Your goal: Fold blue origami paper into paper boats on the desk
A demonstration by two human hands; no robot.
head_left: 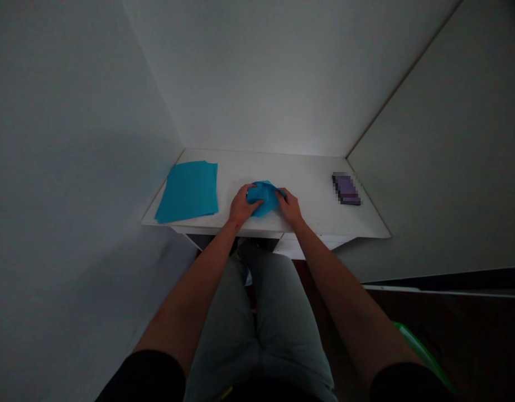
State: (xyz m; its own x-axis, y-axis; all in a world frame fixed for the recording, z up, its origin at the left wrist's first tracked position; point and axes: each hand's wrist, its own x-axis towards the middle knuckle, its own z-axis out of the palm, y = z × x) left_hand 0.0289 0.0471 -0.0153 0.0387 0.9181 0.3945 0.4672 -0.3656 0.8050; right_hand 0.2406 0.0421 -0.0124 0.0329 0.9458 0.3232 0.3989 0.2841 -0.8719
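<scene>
A partly folded sheet of blue paper lies at the front middle of the white tabletop, creased and with some edges raised. My left hand grips its left side, thumb on top of the paper and fingers curled at the far edge. On the right side, my right hand pinches a raised edge between thumb and fingers. Parts of the paper under both hands are hidden.
A stack of flat blue paper sheets lies on the left of the white table. A blurred purple-and-black object rests at the right. Walls border the table at the back and both sides.
</scene>
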